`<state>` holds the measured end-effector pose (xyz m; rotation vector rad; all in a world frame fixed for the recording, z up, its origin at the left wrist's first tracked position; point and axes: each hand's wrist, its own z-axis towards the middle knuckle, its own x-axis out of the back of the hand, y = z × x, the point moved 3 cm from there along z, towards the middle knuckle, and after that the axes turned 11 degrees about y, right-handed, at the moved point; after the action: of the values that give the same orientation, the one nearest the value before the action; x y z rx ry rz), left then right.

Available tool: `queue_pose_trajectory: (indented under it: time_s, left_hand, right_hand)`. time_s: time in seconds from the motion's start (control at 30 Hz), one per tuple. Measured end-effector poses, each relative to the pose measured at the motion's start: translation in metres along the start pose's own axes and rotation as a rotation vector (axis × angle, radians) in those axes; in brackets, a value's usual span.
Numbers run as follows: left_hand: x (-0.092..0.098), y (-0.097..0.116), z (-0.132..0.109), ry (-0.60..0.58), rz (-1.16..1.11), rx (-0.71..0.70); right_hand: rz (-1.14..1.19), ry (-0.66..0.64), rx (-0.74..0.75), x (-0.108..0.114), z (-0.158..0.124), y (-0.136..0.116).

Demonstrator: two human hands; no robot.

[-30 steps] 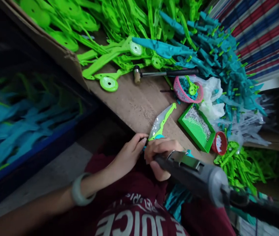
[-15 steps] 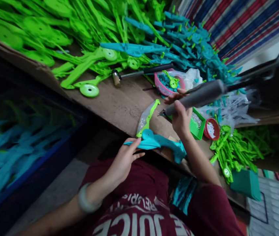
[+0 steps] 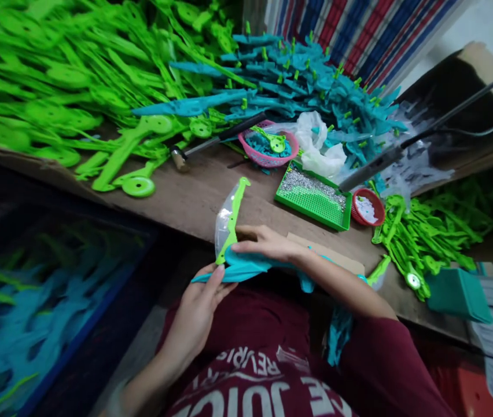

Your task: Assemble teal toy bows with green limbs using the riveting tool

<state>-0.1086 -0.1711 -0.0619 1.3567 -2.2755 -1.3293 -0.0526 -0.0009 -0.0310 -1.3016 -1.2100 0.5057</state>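
Observation:
At the table's front edge I hold a long teal plastic part (image 3: 250, 265), with a rounded lobe near its left end. My left hand (image 3: 203, 298) pinches its pointed left end between thumb and fingers. Joined at the lobe, or lying against it, is a bright green strip with a clear curved blade (image 3: 225, 217), which points away from me. My right hand (image 3: 268, 242) reaches over the teal part, its fingers closed about the lobe beside the green strip. The right forearm hides part of the teal piece. A grey powered screwdriver (image 3: 370, 168) hangs beyond, touched by neither hand.
A green perforated tray (image 3: 316, 205) of small metal pieces stands near a red basket (image 3: 353, 208) and a pink basket (image 3: 268, 161). A hammer (image 3: 216, 141) lies by heaped green parts (image 3: 68, 75) and teal parts (image 3: 316, 81). A blue bin (image 3: 85, 330) stands left.
My right hand has let go of the powered screwdriver, which now hangs back at the right, and has come down onto the teal part. The left hand keeps its hold. The view has shifted.

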Motion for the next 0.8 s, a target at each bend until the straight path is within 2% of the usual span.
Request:
queue_pose_trajectory:
  time_s: [0.1, 0.2, 0.27, 0.33, 0.43, 0.47, 0.5, 0.57, 0.63, 0.67, 0.73, 0.8]
  left_hand:
    - [-0.003, 0.004, 0.003, -0.046, 0.065, -0.037]
    - [-0.006, 0.010, 0.012, -0.041, 0.072, -0.020]
    - [-0.002, 0.015, 0.017, -0.011, 0.060, -0.006]
    - [0.007, 0.017, 0.019, -0.021, 0.094, 0.056]
    - [0.025, 0.012, 0.016, -0.150, 0.375, 0.193]
    - [0.027, 0.012, 0.014, -0.182, 0.519, 0.141]
    - [0.023, 0.014, 0.013, -0.229, 0.636, 0.010]
    - [-0.008, 0.022, 0.011, -0.358, 0.776, -0.412]
    - [-0.061, 0.028, 0.009, -0.523, 0.826, -0.824]
    - [-0.090, 0.029, 0.012, -0.584, 0.840, -0.973]
    - [-0.144, 0.022, 0.020, -0.706, 0.902, -1.119]
    - [-0.180, 0.008, 0.030, -0.759, 1.014, -1.177]
  right_hand:
    - [-0.014, -0.203, 0.143, -0.001, 0.002, -0.001]
    - [-0.128, -0.210, 0.176, 0.000, 0.008, -0.006]
    - [-0.207, -0.085, 0.193, 0.013, 0.005, -0.014]
    - [-0.238, 0.099, 0.224, 0.039, -0.013, -0.025]
    - [-0.264, 0.309, 0.235, 0.090, -0.067, -0.033]
    - [-0.294, 0.344, 0.214, 0.106, -0.089, -0.031]
    - [-0.330, 0.370, 0.179, 0.119, -0.112, -0.027]
    - [-0.390, 0.469, 0.079, 0.141, -0.154, -0.013]
    - [-0.424, 0.650, -0.016, 0.157, -0.188, 0.002]
    - [-0.435, 0.754, -0.053, 0.163, -0.204, 0.008]
    - [-0.445, 0.934, -0.101, 0.171, -0.231, 0.018]
    - [-0.449, 1.064, -0.146, 0.177, -0.257, 0.024]
